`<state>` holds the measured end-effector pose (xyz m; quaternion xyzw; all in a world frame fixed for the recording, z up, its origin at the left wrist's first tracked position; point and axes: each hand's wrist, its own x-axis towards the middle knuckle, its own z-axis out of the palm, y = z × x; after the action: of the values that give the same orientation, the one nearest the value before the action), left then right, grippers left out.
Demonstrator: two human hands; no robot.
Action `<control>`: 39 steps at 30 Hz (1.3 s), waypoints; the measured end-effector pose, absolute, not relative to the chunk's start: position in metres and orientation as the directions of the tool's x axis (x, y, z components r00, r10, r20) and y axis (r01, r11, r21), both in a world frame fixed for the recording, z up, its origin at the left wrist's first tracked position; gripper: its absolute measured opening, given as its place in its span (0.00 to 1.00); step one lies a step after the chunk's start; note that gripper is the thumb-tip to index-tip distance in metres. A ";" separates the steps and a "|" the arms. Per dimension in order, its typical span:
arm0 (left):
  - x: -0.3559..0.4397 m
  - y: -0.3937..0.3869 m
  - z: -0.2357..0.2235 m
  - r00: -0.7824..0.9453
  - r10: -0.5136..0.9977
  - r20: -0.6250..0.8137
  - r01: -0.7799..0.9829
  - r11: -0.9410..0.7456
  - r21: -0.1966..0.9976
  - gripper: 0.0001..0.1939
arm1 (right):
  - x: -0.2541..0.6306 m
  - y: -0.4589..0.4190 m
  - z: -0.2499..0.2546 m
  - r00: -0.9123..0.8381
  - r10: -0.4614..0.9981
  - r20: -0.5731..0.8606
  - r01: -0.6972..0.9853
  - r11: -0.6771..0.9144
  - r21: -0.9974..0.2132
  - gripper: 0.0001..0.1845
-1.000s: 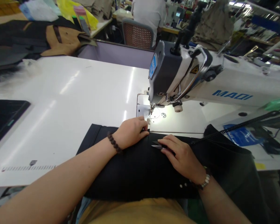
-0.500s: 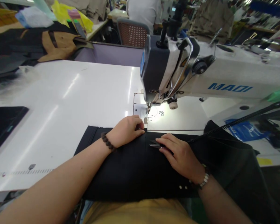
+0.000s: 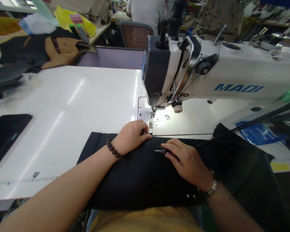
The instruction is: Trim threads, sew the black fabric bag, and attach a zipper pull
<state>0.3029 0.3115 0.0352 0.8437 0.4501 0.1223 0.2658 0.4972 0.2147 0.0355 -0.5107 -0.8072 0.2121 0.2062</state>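
Note:
A black piece of fabric [image 3: 135,180] lies across the near edge of the white sewing table [image 3: 70,106]. My left hand [image 3: 131,137] rests curled on the fabric's far edge, fingers pressed together just in front of the needle plate [image 3: 145,114]. My right hand [image 3: 187,159] lies on the cloth to the right and holds small thread snips [image 3: 160,149], whose blades stick out to the left of my fingers. The white sewing machine [image 3: 195,74] stands behind both hands, its lamp lighting the plate.
A black zipper strip [image 3: 251,124] runs from the fabric up to the right. A dark flat panel [image 3: 4,135] sits at the table's left edge. Black and tan garments [image 3: 45,48] are piled at the back left. A person in white sits at the far back [image 3: 147,13].
The view has shifted slightly, so the machine looks nearer and more central. Both hands stay in the same place on the fabric.

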 end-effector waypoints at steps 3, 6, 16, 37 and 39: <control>0.299 0.312 0.037 0.571 0.821 -0.015 0.689 -0.470 0.552 0.04 | 0.497 0.215 0.035 -0.394 0.912 0.113 0.737 0.387 -0.554 0.13; 0.294 0.312 0.043 0.603 0.794 -0.078 0.712 -0.491 0.502 0.07 | 0.498 0.217 0.035 -0.397 0.911 0.115 0.741 0.392 -0.545 0.13; 0.324 0.336 0.047 0.565 0.822 -0.065 0.793 -0.520 0.316 0.06 | 0.521 0.263 0.037 -0.338 0.937 0.084 0.809 0.335 -0.483 0.10; 0.317 0.322 0.041 0.810 0.585 0.033 0.572 -0.802 0.174 0.12 | 0.506 0.304 0.038 0.014 1.000 0.015 0.982 -0.011 -0.187 0.13; 0.316 0.323 0.041 0.806 0.592 0.012 0.579 -0.793 0.189 0.10 | 0.502 0.305 0.038 0.026 1.000 0.000 0.978 -0.025 -0.208 0.15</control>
<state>0.3165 0.3232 0.0411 0.9461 0.3095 0.0354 0.0885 0.5024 0.3054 0.0379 -0.7123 -0.6940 0.0731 0.0749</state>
